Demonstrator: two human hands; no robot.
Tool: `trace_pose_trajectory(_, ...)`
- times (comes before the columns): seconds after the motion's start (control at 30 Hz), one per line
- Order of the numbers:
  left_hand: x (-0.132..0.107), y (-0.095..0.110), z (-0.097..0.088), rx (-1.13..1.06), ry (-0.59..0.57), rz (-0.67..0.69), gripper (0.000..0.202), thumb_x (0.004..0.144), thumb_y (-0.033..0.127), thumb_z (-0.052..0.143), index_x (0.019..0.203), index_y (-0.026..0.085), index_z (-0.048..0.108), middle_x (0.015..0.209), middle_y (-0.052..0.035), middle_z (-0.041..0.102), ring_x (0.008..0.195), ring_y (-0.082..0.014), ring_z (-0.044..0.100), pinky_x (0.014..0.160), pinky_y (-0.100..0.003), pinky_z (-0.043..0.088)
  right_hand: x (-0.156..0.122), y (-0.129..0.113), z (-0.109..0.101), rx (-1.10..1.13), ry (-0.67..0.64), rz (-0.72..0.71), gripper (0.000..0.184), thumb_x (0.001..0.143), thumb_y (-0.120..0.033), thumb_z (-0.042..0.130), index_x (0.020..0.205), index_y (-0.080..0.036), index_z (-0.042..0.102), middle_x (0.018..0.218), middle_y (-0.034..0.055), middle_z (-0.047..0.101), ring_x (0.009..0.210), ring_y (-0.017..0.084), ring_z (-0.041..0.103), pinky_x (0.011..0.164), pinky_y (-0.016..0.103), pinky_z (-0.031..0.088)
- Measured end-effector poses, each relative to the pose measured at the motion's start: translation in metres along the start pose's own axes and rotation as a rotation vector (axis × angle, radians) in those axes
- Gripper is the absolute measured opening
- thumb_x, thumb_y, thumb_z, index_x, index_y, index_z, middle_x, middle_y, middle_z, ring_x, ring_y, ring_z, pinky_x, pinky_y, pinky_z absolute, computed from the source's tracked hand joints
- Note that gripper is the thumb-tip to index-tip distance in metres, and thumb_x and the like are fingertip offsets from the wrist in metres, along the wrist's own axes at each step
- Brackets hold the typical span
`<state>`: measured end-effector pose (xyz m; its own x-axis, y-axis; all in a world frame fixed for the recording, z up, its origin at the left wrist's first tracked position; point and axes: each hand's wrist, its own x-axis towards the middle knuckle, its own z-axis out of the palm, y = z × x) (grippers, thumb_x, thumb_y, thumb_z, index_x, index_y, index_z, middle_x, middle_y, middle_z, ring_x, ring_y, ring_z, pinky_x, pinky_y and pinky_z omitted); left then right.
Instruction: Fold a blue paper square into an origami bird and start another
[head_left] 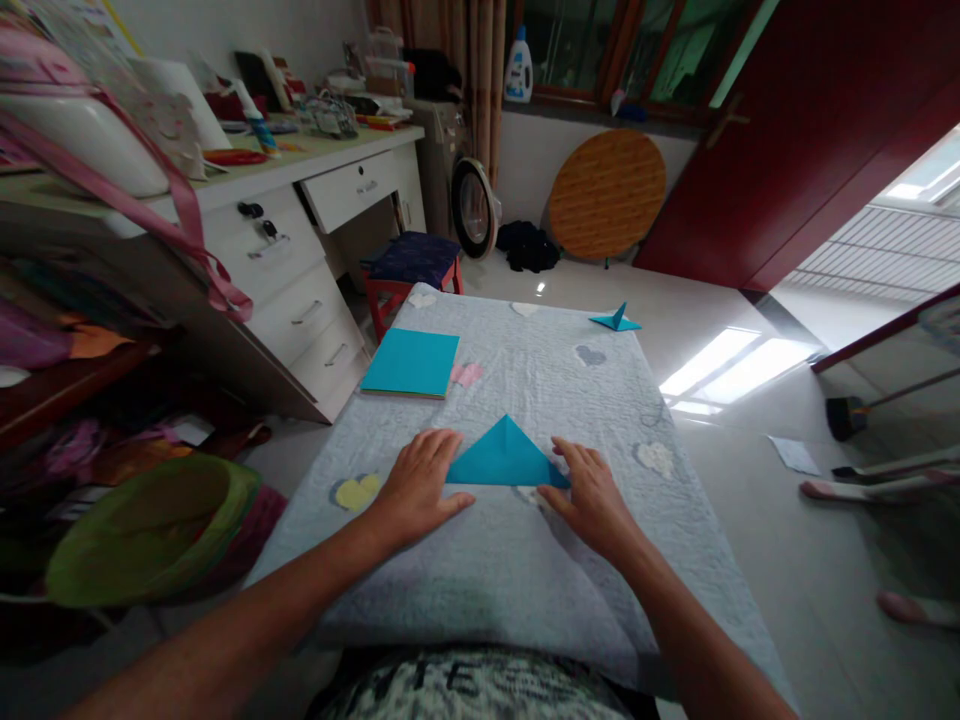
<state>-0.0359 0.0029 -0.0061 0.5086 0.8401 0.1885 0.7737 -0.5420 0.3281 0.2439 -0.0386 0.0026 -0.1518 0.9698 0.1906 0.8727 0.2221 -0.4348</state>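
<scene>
A blue sheet of origami paper folded into a triangle (506, 458) lies on the cloth-covered table in front of me, its peak pointing away and a short crease running down from the peak. At its left corner rests my left hand (422, 485), fingers stretched over the paper's end and thumb apart below the bottom edge. My right hand (590, 487) lies at the opposite corner, with the thumb by the bottom edge and the fingers spread above it. Farther off to the left sits a stack of square paper (412, 362), blue on top. A small folded blue paper piece (618, 320) stands at the far right corner.
The tablecloth (495, 560) is pale grey with heart patterns. Beyond the table are a stool (414, 258), a white desk with drawers (285, 270) and a washing machine with its door (474, 208) open. A green bin (150, 535) stands at the left.
</scene>
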Motion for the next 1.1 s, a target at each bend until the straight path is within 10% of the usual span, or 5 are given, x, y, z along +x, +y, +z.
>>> trace_pose_trajectory(0.37, 0.015, 0.016, -0.005, -0.3, 0.068, 0.063, 0.014, 0.077, 0.013, 0.065, 0.086, 0.022, 0.059, 0.109, -0.0044, 0.066, 0.107, -0.0218, 0.059, 0.095, -0.037, 0.05, 0.014, -0.013, -0.008, 0.193, 0.163, -0.14, 0.019, 0.083, -0.007, 0.052, 0.081, -0.022, 0.062, 0.089, 0.0038, 0.065, 0.093, 0.022, 0.056, 0.086, 0.039, 0.043)
trace_pose_trajectory(0.5, 0.016, 0.013, -0.01, -0.147, 0.275, 0.31, 0.014, 0.083, 0.009, 0.057, 0.085, 0.022, 0.062, 0.113, -0.0041, 0.068, 0.116, -0.022, 0.058, 0.104, -0.043, 0.044, 0.015, -0.018, -0.02, 0.174, 0.418, -0.229, 0.021, 0.09, -0.011, 0.052, 0.081, -0.024, 0.065, 0.102, 0.0051, 0.068, 0.098, 0.023, 0.055, 0.088, 0.041, 0.045)
trace_pose_trajectory(0.67, 0.012, 0.015, -0.014, 0.07, 0.47, 0.653, 0.019, 0.091, 0.007, 0.053, 0.081, 0.02, 0.063, 0.104, -0.0034, 0.073, 0.111, -0.0197, 0.061, 0.104, -0.042, 0.043, 0.011, -0.014, -0.019, 0.089, 0.437, -0.297, 0.026, 0.094, -0.012, 0.048, 0.081, -0.025, 0.067, 0.11, 0.0051, 0.071, 0.1, 0.023, 0.057, 0.088, 0.042, 0.051)
trace_pose_trajectory(0.83, 0.002, 0.024, -0.011, 0.062, 0.429, 0.74, 0.017, 0.094, 0.011, 0.053, 0.088, 0.02, 0.066, 0.091, -0.0015, 0.073, 0.103, -0.0171, 0.065, 0.107, -0.038, 0.043, 0.003, -0.002, -0.008, 0.165, 0.332, -0.438, 0.029, 0.097, -0.009, 0.041, 0.085, -0.022, 0.064, 0.117, 0.0092, 0.07, 0.117, 0.022, 0.059, 0.096, 0.042, 0.054)
trace_pose_trajectory(1.1, 0.014, 0.003, -0.01, 0.139, 0.269, 0.669, 0.022, 0.096, 0.016, 0.054, 0.114, 0.021, 0.065, 0.126, -0.0057, 0.069, 0.125, -0.0215, 0.057, 0.115, -0.043, 0.038, 0.003, 0.012, 0.006, 0.127, 0.335, -0.504, 0.021, 0.097, -0.011, 0.046, 0.087, -0.022, 0.061, 0.118, 0.0081, 0.071, 0.126, 0.025, 0.056, 0.1, 0.047, 0.05)
